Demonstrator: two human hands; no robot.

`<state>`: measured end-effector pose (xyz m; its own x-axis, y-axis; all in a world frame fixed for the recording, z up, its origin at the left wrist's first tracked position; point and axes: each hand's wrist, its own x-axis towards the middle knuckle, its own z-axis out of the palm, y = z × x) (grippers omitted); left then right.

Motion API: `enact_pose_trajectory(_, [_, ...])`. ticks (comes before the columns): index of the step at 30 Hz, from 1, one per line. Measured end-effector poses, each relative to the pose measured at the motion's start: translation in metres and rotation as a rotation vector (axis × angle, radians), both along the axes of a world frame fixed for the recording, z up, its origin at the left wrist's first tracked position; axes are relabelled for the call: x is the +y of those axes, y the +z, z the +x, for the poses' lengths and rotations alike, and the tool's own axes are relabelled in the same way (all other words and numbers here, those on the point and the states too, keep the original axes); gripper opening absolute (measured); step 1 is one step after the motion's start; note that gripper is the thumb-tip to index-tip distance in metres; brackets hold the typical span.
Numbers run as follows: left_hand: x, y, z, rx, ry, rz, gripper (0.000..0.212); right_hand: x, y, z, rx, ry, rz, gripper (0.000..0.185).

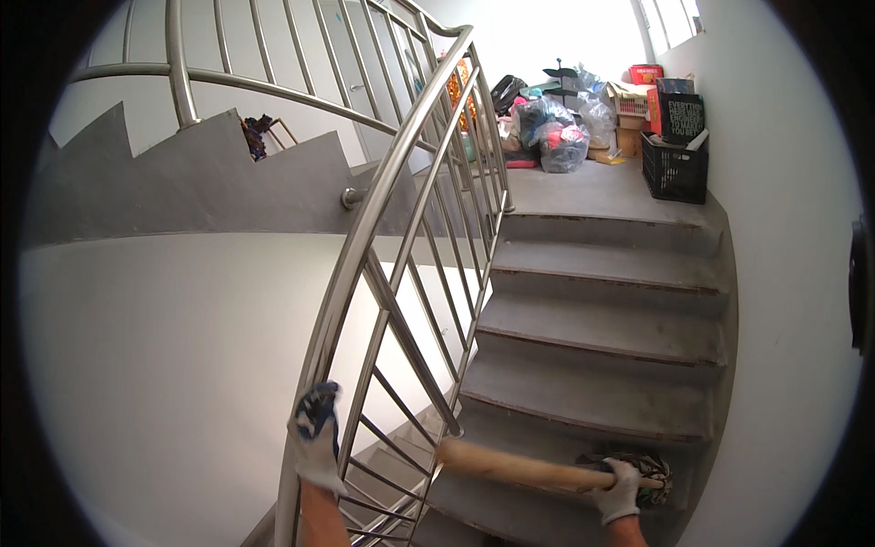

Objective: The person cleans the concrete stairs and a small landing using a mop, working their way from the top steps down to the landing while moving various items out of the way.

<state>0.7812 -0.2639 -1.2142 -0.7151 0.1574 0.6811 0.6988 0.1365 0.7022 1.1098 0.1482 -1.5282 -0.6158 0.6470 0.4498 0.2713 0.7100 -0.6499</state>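
My right hand (618,491), in a white knitted glove, grips a wooden mop handle (519,468). The handle's thick near end points left toward the balusters. Beyond the hand, the dark cloth mop head (653,473) rests on a stair tread near the right wall, partly hidden by the glove. On the left, my left hand (316,437) wears a white glove with a dark blue coating. Its fingers curl over the stainless steel handrail (379,198). Concrete steps (595,383) with worn brownish edges rise ahead of me.
Filled plastic bags (564,145), cardboard boxes (629,141) and a black plastic crate (673,169) crowd the landing above. Steel balusters (437,328) border the steps on the left, a white wall (786,308) on the right. Lower stairs (383,472) show through the railing.
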Motion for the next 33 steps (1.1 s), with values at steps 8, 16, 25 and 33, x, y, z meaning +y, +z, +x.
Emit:
enact_pose_trajectory(8, [-0.049, -0.052, -0.196, -0.122, 0.633, -0.718, 0.094, 0.117, -0.044, 0.123, 0.294, -0.603, 0.053, 0.031])
enact_pose_trajectory(16, [-0.067, -0.053, -0.202, -0.313, 0.360, -0.623, 0.069, 0.172, 0.011, 0.201, 0.553, -0.554, -0.304, 0.035])
enact_pose_trajectory(25, [-0.064, -0.048, -0.200, -0.165, 0.461, -0.654, 0.059, 0.169, 0.050, 0.209, 0.642, -0.481, -0.389, 0.032])
enact_pose_trajectory(33, [-0.079, -0.057, -0.204, -0.106, 0.393, -0.582, 0.056, 0.153, 0.065, 0.227, 0.659, -0.478, -0.401, 0.029])
